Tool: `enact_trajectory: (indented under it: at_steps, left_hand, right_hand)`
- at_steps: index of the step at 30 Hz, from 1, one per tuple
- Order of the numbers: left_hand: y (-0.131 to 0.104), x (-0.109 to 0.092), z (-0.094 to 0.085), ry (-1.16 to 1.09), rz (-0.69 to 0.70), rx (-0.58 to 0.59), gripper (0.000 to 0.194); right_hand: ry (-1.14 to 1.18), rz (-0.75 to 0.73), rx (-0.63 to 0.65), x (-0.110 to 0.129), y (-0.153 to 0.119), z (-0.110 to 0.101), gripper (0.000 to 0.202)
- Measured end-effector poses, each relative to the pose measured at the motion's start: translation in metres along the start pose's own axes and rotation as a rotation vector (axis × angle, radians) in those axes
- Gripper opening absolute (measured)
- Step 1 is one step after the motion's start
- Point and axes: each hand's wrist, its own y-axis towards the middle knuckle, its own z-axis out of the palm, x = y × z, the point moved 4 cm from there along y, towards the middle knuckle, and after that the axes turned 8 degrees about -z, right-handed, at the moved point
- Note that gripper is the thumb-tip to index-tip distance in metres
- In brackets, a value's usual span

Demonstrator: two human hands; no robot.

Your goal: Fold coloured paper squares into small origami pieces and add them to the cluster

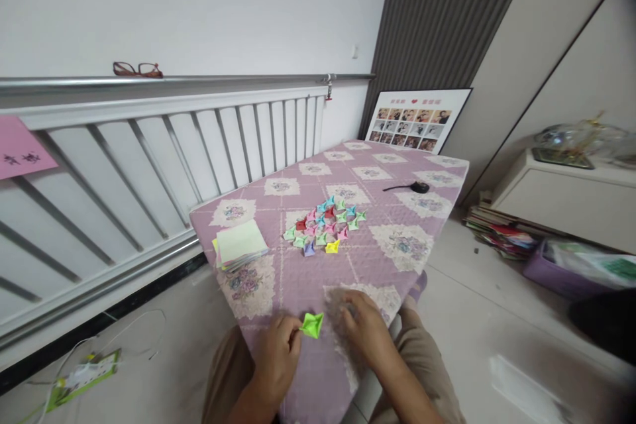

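A bright green folded paper boat [313, 325] is pinched at its left tip by my left hand [279, 346], near the front of the table. To the right of the boat, apart from it, my right hand [362, 324] hovers with curled, parted fingers. I see nothing in it, though motion blurs the fingertips. Farther back, several small paper boats in pink, red, blue, green and purple stand grouped in rows, with a yellow paper boat [332, 247] at the near edge. Left of them lies a stack of coloured paper sheets [242, 242].
The table wears a pink-purple floral cloth [303, 278]. A black object with a thin tail [420, 187] lies toward the back right. A white radiator [238, 142] borders the left side, with glasses [138, 69] on the pipe above. A framed photo board [417, 120] leans behind.
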Motion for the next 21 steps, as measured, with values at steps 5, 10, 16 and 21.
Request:
enact_trajectory:
  at_steps: [5,10,16,21]
  left_hand:
    - [0.053,-0.009,0.003,0.007,-0.054,-0.072,0.016]
    - [0.104,-0.024,0.016,0.043,-0.044,-0.114,0.017]
    - [0.140,-0.031,0.031,0.094,-0.023,-0.136,0.019]
    - [0.152,-0.030,0.039,0.133,-0.004,-0.140,0.019]
  right_hand:
    - [-0.200,0.200,-0.082,-0.029,0.008,0.002,0.026]
    - [-0.325,0.182,0.009,-0.016,0.005,0.005,0.025]
    - [-0.330,0.177,0.013,-0.020,0.004,0.003,0.024]
    - [-0.306,0.180,0.012,-0.022,0.003,0.004,0.024]
